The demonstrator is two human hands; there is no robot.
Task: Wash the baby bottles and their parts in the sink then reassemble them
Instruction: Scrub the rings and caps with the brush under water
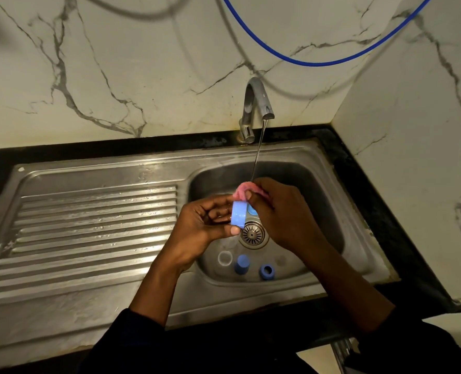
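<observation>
Near wall of sink (331,282): clear part (225,258), blue cap (241,264), blue ring (267,271) lie loose. Above drain (253,234), left hand (205,222) pinches blue collar (238,217); right hand (280,211) grips pink sponge (246,190) on its top. Risk: wet collar slips from fingertips and falls. Collar is pale, glossy, short band. Tap (259,103) runs thin stream.

A kitchen, likely in a home. A stainless steel sink (291,155) is set into a black bench (380,217), with its ribbed draining board (94,225) stretching toward 9 o'clock. At 12 o'clock a metal tap (253,103) runs water into the basin, which has a strainer drain (252,234). Marble-patterned wall panels (143,63) meet in a corner behind.
</observation>
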